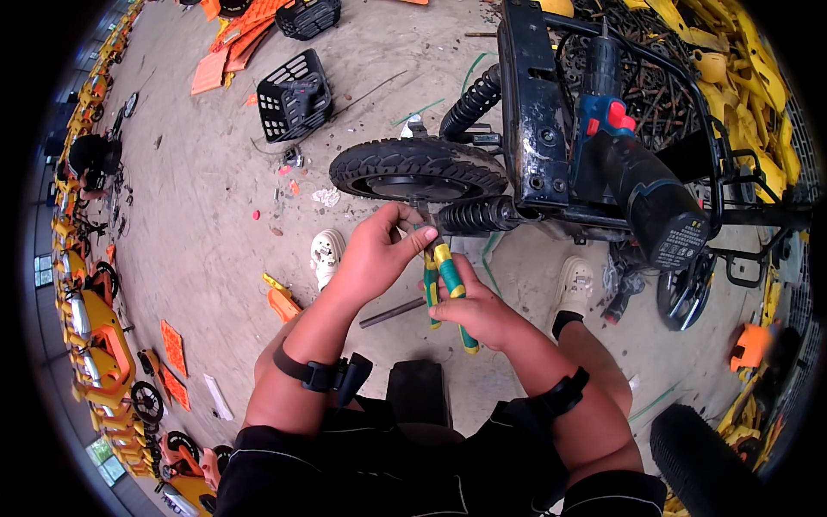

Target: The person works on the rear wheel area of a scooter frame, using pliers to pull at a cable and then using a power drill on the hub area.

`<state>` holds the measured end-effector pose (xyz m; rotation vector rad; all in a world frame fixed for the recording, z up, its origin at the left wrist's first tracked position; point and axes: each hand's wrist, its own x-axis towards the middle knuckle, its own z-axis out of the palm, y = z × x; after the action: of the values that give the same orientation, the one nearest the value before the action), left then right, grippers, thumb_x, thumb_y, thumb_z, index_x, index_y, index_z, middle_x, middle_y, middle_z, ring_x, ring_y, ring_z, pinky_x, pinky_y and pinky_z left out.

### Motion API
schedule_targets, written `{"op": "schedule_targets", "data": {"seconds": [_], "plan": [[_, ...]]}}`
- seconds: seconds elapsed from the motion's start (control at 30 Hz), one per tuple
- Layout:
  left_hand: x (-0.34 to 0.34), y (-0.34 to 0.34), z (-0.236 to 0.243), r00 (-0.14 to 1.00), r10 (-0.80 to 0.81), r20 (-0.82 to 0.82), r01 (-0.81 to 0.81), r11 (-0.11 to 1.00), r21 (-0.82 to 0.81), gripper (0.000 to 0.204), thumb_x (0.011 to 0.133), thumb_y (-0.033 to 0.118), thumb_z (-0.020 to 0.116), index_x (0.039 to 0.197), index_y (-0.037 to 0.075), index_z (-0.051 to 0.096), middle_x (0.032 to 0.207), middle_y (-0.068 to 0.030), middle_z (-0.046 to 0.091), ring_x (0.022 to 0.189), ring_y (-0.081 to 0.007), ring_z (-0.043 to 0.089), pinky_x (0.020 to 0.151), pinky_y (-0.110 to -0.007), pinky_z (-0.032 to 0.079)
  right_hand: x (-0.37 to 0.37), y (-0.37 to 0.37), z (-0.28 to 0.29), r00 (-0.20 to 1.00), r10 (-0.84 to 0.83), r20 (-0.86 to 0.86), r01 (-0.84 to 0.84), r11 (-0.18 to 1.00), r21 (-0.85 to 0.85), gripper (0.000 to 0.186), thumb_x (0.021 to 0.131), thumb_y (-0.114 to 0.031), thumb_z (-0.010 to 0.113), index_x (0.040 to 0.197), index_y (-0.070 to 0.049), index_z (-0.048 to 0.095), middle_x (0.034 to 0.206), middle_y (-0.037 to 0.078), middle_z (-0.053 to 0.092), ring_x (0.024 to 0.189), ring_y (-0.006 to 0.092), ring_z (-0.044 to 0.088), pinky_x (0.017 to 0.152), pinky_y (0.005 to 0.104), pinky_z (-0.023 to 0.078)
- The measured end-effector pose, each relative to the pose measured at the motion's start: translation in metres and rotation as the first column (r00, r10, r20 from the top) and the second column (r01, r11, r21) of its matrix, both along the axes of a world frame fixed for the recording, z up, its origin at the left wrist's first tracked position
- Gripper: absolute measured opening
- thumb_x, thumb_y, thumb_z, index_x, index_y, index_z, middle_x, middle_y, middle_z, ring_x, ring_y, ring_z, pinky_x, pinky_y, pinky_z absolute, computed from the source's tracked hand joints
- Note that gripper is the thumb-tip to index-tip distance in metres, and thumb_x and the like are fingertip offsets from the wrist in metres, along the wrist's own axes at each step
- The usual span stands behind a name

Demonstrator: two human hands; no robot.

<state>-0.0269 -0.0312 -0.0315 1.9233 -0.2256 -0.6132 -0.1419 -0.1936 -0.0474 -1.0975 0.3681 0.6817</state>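
My right hand is closed around the green-and-yellow handles of a pair of pliers, whose jaws point up toward the wheel's axle. My left hand pinches at the jaw end, thumb against fingers; whatever lies between them is too small and hidden to name. Just beyond both hands is a black-tyred wheel with a dark hub, fixed to a scooter frame. A black coil shock absorber runs along the wheel's near side, and another spring along its far side.
A blue-and-black cordless drill rests on the frame. On the floor lie a black plastic basket holding a dark tool, a metal tube and orange panels. Yellow body parts are piled at the right; yellow scooters line the left.
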Motion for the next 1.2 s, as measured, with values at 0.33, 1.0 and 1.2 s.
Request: {"op": "schedule_targets", "data": {"seconds": [0.33, 1.0, 1.2], "plan": [[0.001, 0.000, 0.005, 0.993, -0.048, -0.110, 0.030, 0.987, -0.156, 0.032, 0.086, 0.017, 0.079, 0.109, 0.002, 0.064, 0.072, 0.0059, 0.048, 0.064, -0.0040, 0.038, 0.057, -0.023, 0.036, -0.004, 0.004, 0.006, 0.924, -0.046, 0.379, 0.194, 0.912, -0.362, 0.072, 0.078, -0.007, 0.064, 0.141, -0.007, 0.030, 0.127, 0.019, 0.051, 0.119, 0.0358, 0.054, 0.100, 0.0438, 0.044], [0.016, -0.033, 0.032, 0.873, -0.380, -0.305, 0.264, 0.895, -0.358, 0.038, 0.087, 0.015, 0.078, 0.119, 0.000, 0.064, 0.103, -0.0017, 0.068, 0.090, -0.0069, 0.061, 0.081, -0.024, 0.051, -0.021, -0.015, 0.034, 0.849, 0.191, 0.492, 0.394, 0.390, -0.832, 0.083, 0.072, -0.007, 0.071, 0.145, -0.001, 0.034, 0.132, 0.024, 0.046, 0.119, 0.0439, 0.048, 0.104, 0.0504, 0.040], [0.013, -0.019, 0.022, 0.870, -0.347, -0.349, 0.250, 0.923, -0.293, 0.038, 0.088, 0.014, 0.077, 0.121, 0.001, 0.064, 0.097, 0.0024, 0.065, 0.082, -0.0031, 0.054, 0.074, -0.020, 0.047, -0.023, -0.010, 0.026, 0.822, 0.264, 0.505, 0.442, 0.262, -0.858, 0.086, 0.067, -0.010, 0.074, 0.144, 0.000, 0.038, 0.129, 0.024, 0.045, 0.119, 0.0410, 0.046, 0.104, 0.0515, 0.036]]}}
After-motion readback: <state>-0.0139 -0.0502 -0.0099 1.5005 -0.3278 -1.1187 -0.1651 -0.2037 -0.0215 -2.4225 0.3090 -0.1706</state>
